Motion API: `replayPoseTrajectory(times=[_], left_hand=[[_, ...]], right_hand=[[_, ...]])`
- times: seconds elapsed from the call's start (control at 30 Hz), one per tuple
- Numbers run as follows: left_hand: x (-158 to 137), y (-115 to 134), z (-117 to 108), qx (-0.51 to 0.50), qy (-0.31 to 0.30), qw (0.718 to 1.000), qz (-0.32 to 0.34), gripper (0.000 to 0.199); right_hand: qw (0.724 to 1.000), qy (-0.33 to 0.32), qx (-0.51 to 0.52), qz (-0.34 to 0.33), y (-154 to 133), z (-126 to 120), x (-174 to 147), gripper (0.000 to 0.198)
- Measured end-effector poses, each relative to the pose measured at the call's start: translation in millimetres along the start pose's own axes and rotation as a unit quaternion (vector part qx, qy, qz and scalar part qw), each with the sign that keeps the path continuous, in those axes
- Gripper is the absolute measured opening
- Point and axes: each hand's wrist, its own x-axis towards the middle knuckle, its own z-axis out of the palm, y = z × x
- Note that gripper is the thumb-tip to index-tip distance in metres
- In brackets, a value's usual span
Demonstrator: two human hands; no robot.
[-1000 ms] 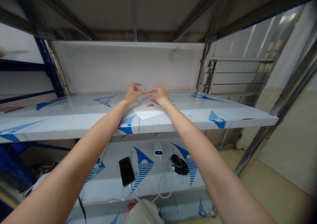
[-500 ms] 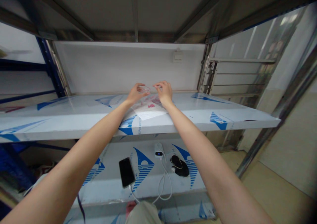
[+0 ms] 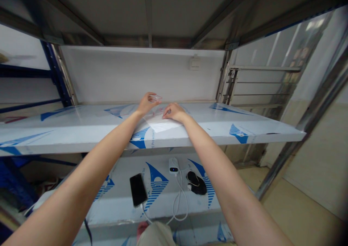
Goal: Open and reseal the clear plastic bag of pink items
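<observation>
My left hand (image 3: 144, 103) is raised a little above the white-and-blue shelf (image 3: 81, 124) and pinches a small clear plastic piece (image 3: 157, 98) between thumb and fingers. My right hand (image 3: 173, 111) lies low on the shelf, fingers curled down onto a clear plastic bag (image 3: 159, 121) with red print. The bag lies flat between both hands.
On the lower shelf (image 3: 119, 202) lie a black phone (image 3: 137, 189), a white power bank (image 3: 173, 165) with white cable (image 3: 179, 199), and a black object (image 3: 197, 183). Metal uprights (image 3: 296, 130) stand at right, a blue frame (image 3: 50, 72) at left, a wall switch (image 3: 194, 62) behind.
My right hand dropped from beside the clear piece down onto the bag on the shelf. My left hand stayed up with the clear piece.
</observation>
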Motion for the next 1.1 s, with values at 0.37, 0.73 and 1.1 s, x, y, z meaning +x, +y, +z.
replayPoseTrajectory(times=[0.37, 0.73, 1.1], left_hand=[[-9.1, 18.8, 8.4, 0.053, -0.068, 0.996, 0.021, 0.056], [-2.8, 9.0, 4.8, 0.041, -0.017, 0.999, 0.02, 0.052], [0.7, 0.7, 0.5, 0.048, 0.007, 0.999, 0.015, 0.051]], right_hand=[[0.947, 0.316, 0.058, 0.022, -0.2, -14.7, 10.3, 0.01], [0.96, 0.268, 0.077, 0.0, -6.0, -10.3, 6.0, 0.019], [0.992, 0.119, -0.039, 0.032, -4.5, -5.0, 2.0, 0.005]])
